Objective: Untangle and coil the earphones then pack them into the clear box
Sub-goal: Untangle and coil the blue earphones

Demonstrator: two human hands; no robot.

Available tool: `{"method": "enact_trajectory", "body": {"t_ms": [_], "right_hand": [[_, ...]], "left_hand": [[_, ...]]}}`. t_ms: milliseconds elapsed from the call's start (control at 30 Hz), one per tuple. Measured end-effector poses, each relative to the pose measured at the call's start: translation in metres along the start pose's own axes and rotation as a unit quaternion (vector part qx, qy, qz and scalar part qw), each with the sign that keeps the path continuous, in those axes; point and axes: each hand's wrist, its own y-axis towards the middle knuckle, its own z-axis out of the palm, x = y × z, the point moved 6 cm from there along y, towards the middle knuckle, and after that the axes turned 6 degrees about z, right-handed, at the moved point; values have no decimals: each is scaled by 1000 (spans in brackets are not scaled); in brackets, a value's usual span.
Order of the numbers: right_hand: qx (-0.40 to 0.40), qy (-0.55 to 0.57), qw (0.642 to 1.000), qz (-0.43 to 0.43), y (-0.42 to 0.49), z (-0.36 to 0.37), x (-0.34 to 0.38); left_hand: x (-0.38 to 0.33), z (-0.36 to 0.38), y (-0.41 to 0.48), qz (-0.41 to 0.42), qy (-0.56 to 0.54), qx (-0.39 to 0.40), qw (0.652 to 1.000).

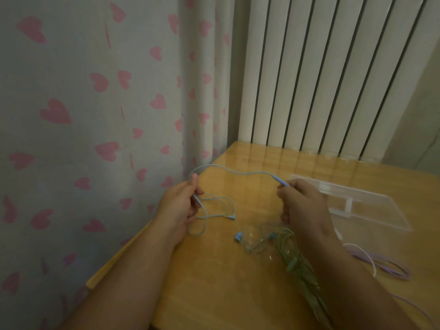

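Blue earphone cable [252,173] is pinched in the left hand [181,206] at 9 o'clock; its plug [282,183] is clamped by the right hand's [302,203] curled fingers, with the clear box [371,206] at 3 o'clock.

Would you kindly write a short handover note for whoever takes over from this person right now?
Left hand: grips the blue earphone cable at a bend.
Right hand: pinches the plug end.
The cable spans between the hands; the rest hangs in loose loops, with a blue earbud on the table.
Green earphones and purple earphones lie on the table by the right forearm.
The clear box sits beyond the right hand, with no earphones visible in it.
Done: nothing coiled or packed.
Left: untangle, coil, pack.
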Motion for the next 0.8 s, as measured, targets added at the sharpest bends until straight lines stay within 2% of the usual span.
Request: {"method": "enact_trajectory", "body": {"t_ms": [133,233,333,400,500,567,633,733,800], "right_hand": [[31,85,996,12,-4,4,8],[35,1,999,-22,-10,8,11],[-9,-103,992,-74,-10,6,15],[-15,-117,991,-60,-8,6,11],[-7,-10,1000,13,-3,7,0],[11,42,999,30,-3,9,0],[47,0,999,10,-7,14,3],[87,-125,987,-51,-16,27,8],[90,-163,981,-45,-15,32,3]], "left_hand": [[0,4,-4,-7,-4,15,1000],[2,11,-7,-34,-23,47,998],[1,14,-9,-45,-39,74,995],[1,16,-10,-36,-41,90,994],[4,16,-10,-23,-12,107,994],[4,18,-11,-13,9,119,993],[1,20,-12,1,20,129,991],[-3,21,-14,20,27,133,991],[-3,22,-16,18,18,134,991]]}}
